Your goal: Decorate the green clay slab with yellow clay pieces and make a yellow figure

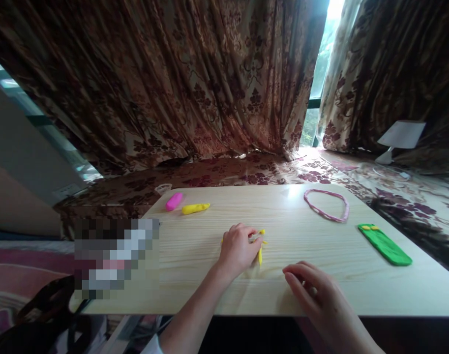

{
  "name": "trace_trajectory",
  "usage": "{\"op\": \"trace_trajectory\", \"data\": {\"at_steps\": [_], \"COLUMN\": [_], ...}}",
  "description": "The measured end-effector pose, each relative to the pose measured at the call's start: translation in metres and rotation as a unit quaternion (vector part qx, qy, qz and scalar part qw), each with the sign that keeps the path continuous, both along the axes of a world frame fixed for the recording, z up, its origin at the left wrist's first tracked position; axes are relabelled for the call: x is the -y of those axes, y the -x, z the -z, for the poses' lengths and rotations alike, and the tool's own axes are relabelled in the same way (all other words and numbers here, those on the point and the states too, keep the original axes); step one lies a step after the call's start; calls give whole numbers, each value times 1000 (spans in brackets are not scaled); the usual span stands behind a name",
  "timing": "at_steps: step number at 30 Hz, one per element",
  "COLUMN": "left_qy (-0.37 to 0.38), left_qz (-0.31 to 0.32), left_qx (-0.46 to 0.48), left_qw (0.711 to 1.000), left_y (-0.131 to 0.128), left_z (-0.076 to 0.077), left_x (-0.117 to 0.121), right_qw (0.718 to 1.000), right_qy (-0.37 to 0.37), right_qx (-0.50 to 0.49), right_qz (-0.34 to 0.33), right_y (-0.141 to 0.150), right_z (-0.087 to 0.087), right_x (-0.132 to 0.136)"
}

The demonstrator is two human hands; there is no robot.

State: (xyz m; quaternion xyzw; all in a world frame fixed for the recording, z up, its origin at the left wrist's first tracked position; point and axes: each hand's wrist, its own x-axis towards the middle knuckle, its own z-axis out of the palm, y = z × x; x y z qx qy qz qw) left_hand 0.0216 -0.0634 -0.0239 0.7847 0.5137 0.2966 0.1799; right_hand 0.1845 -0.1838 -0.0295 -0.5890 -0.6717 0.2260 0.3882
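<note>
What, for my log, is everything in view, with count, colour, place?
Table: 1, pale wood, centre
Pink stick: 1, pink, table's far left
Yellow stick: 1, yellow, beside pink stick
Yellow bits: several, yellow, table's centre
Loop: 1, pink, table's far right
Slab: 1, green and yellow, table's right
Dish: 1, clear, far left corner
Pixelated patch: 1, greyish, table's left
Ledge: 1, patterned, behind table
Lamp: 1, white, on ledge
Curtains: at least 2, brown, background
Window: 2 parts, bright, left and right
Cloth: 1, reddish, lower left
Sleeve: 1, pale, bottom
Left hand: 1, bare, at yellow bits
Right hand: 1, bare, near edge
</note>
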Motion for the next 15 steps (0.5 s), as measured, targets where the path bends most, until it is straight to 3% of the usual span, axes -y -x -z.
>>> {"op": "trace_trajectory", "data": {"at_steps": [6, 10, 15], "left_qy": [-47, -82, -114], "left_qz": [25, 87, 120], "left_qx": [-32, -89, -73], "left_qw": [998, 989, 984], "left_y": [18, 19, 23], "left_z": [-8, 2, 17], "left_x": [28, 37, 27], "right_qw": [1000, 999, 992], "right_qy": [-18, 4, 15], "right_qx": [-14, 15, 106], "right_qz": [-3, -47, -67], "right_y": [-11, -13, -22], "right_z": [7, 5, -5], "right_x": [-17, -40, -89]}}
